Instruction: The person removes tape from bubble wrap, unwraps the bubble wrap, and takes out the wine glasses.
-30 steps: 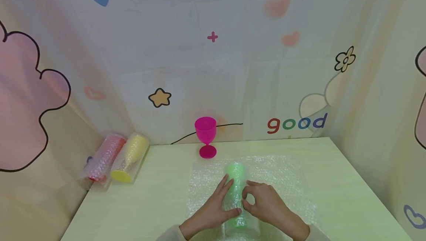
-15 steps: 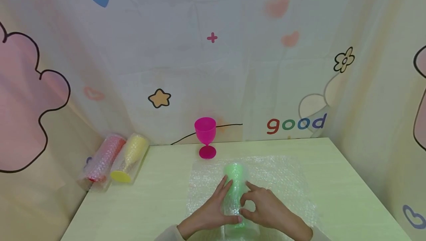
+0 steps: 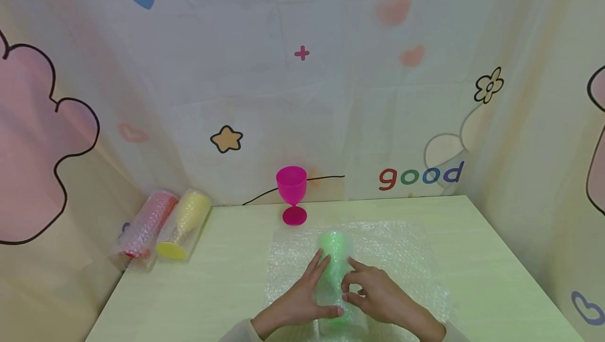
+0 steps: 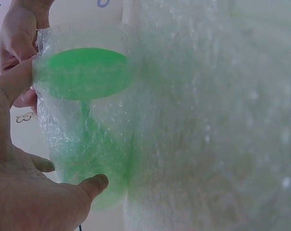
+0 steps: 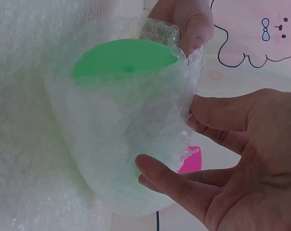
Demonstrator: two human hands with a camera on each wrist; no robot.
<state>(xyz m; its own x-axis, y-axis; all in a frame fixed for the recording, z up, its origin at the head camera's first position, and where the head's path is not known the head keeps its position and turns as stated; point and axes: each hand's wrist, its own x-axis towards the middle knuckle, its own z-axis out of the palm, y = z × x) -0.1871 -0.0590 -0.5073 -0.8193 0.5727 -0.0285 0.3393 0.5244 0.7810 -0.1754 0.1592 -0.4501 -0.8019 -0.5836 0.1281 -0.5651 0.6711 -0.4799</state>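
Observation:
A green goblet (image 3: 334, 247) rolled in bubble wrap (image 3: 402, 258) lies on the table in front of me; its round base (image 5: 128, 57) shows at the near end. My left hand (image 3: 300, 300) presses on the roll, fingers straight along its left side and thumb across the near part. On the right side, my right hand (image 3: 378, 292) has thumb and index finger together at the wrap's edge, pinching it, while another finger points forward over the roll. In the left wrist view the goblet's stem looks blurred through the plastic.
A pink goblet (image 3: 291, 189) stands unwrapped at the table's back edge. To the left lie two wrapped goblets, one red (image 3: 150, 224) and one yellow (image 3: 185, 224). A printed curtain (image 3: 255, 79) hangs behind and at both sides of the table (image 3: 212, 279).
The right thumb and index have shifted slightly down and left along the wrap's edge, and the ring between them has narrowed. The left hand stays nearly still.

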